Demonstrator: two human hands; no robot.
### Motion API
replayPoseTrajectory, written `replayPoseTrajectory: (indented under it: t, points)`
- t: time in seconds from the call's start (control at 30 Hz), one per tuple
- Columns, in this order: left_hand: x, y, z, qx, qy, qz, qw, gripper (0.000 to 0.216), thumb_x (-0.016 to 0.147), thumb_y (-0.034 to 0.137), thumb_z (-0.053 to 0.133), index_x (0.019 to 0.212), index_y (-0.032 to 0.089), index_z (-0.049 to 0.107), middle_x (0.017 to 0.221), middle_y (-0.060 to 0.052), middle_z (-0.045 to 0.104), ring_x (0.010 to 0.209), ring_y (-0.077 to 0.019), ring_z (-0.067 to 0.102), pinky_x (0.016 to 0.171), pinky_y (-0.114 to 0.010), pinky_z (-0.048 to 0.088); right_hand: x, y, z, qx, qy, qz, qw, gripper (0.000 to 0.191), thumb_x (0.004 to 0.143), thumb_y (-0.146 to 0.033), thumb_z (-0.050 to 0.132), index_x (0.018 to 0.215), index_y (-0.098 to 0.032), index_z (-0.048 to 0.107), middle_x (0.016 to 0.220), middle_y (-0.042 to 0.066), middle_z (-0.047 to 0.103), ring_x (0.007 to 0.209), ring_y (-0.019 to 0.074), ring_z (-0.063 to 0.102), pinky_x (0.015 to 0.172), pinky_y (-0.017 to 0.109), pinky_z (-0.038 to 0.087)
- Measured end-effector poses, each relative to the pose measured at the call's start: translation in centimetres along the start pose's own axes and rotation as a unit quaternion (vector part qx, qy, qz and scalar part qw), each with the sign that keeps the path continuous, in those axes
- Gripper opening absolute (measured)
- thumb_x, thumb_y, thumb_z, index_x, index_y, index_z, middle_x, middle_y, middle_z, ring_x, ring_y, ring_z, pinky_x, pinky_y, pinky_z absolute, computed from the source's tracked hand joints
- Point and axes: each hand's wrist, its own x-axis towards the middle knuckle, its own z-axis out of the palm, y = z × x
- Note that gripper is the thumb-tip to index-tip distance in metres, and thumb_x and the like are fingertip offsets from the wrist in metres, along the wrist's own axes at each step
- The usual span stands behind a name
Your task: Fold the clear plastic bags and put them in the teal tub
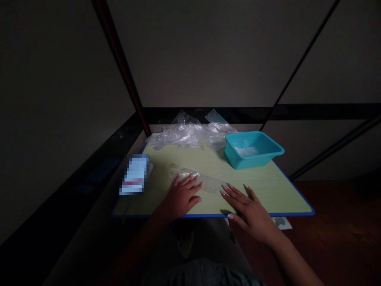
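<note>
A clear plastic bag (205,180) lies flat on the small green table (268,186). My left hand (181,196) rests open on the bag's left end, fingers spread flat. To its right, my right hand (247,206) also lies open, its fingertips touching the bag's right end near the table's front edge.
A heap of crumpled clear plastic bags (190,135) sits at the table's far edge. A teal plastic tub (251,149) stands at the back right with something pale inside. A blurred-out white packet (135,174) lies at the left edge. Dark walls and a dark floor surround the table.
</note>
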Motion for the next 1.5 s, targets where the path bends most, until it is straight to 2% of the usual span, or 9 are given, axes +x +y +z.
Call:
replayPoseTrajectory:
  t: [0.23,0.37,0.5,0.6,0.7,0.8,0.9,1.2,1.5]
  points:
    - [-1.0,-1.6,0.0,0.037,0.018,-0.085,0.996,0.044,0.089,0.040,0.048,0.132,0.028,0.046,0.142,-0.009,0.041,0.135,-0.0282,0.030,0.107,-0.060,0.016,0.9,1.3,-0.2,-0.023,0.042,0.017,0.999,0.049,0.091,-0.044,0.041,0.138,-0.032,0.039,0.150,0.006,0.026,0.137,0.0281,0.023,0.107,0.062,0.012]
    - [-1.0,-1.6,0.1,0.041,0.040,-0.100,0.993,0.047,0.089,0.042,0.048,0.134,0.027,0.044,0.146,-0.009,0.035,0.137,-0.0264,0.025,0.109,-0.056,0.016,3.3,-0.2,0.8,-0.038,0.085,0.050,0.994,0.056,0.093,-0.043,0.036,0.145,-0.029,0.023,0.152,0.007,0.019,0.138,0.0254,0.022,0.107,0.060,0.011]
    - [-1.0,-1.0,-0.1,0.053,0.064,-0.102,0.991,0.052,0.088,0.045,0.049,0.136,0.026,0.041,0.149,-0.009,0.029,0.139,-0.0266,0.020,0.110,-0.056,0.011,5.4,-1.9,1.6,-0.052,0.040,0.043,0.997,0.059,0.093,-0.050,0.028,0.147,-0.028,0.014,0.152,0.008,0.017,0.139,0.0244,0.016,0.107,0.061,0.010]
    - [-0.5,0.7,-0.4,0.051,0.064,-0.066,0.994,0.056,0.088,0.048,0.047,0.137,0.023,0.038,0.150,-0.009,0.025,0.140,-0.0257,0.018,0.112,-0.055,0.010,5.9,-2.2,2.0,-0.074,0.028,0.065,0.995,0.062,0.092,-0.055,0.025,0.146,-0.027,0.015,0.152,0.008,0.016,0.140,0.0257,0.013,0.106,0.062,0.010]
    - [0.9,3.4,0.1,0.027,0.037,0.016,0.999,0.064,0.090,0.054,0.037,0.143,0.019,0.025,0.152,-0.008,0.020,0.141,-0.0216,0.014,0.114,-0.049,0.013,6.0,-2.0,2.6,-0.096,0.042,0.098,0.990,0.067,0.091,-0.054,0.025,0.147,-0.019,0.010,0.152,0.011,0.014,0.140,0.0251,0.011,0.107,0.060,0.012]
    - [2.8,5.8,1.4,0.008,0.025,0.066,0.997,0.068,0.093,0.050,0.029,0.146,0.011,0.012,0.153,-0.010,0.012,0.142,-0.0187,0.009,0.114,-0.038,0.017,6.0,-1.7,3.0,-0.122,0.047,0.131,0.983,0.068,0.091,-0.046,0.029,0.147,-0.012,0.011,0.152,0.013,0.010,0.140,0.0244,0.008,0.107,0.058,0.013]
    - [4.4,6.6,2.8,0.007,0.002,0.097,0.995,0.069,0.094,0.050,0.025,0.145,0.005,0.011,0.153,-0.014,0.008,0.142,-0.0190,0.006,0.114,-0.035,0.017,6.0,-1.7,2.9,-0.141,0.011,0.134,0.981,0.066,0.088,-0.036,0.034,0.147,-0.012,0.016,0.153,0.012,0.009,0.141,0.0253,0.006,0.107,0.058,0.012]
    - [5.6,4.6,3.6,0.041,-0.066,-0.009,0.997,0.069,0.092,0.056,0.006,0.147,0.014,0.008,0.153,-0.008,0.013,0.141,-0.0199,0.012,0.112,-0.044,0.017,6.4,-2.2,2.5,-0.090,-0.004,0.174,0.981,0.068,0.089,-0.045,0.024,0.148,-0.013,0.010,0.154,0.011,0.010,0.140,0.0243,0.009,0.109,0.054,0.009]
    - [5.9,0.7,2.8,0.063,-0.081,-0.053,0.993,0.066,0.092,0.058,0.009,0.146,0.022,0.015,0.154,-0.005,0.011,0.142,-0.0202,0.009,0.111,-0.047,0.015,6.5,-2.5,2.1,-0.074,-0.011,0.171,0.982,0.082,0.086,-0.062,0.018,0.147,-0.009,0.006,0.154,0.012,0.008,0.141,0.0232,0.004,0.109,0.052,0.006]
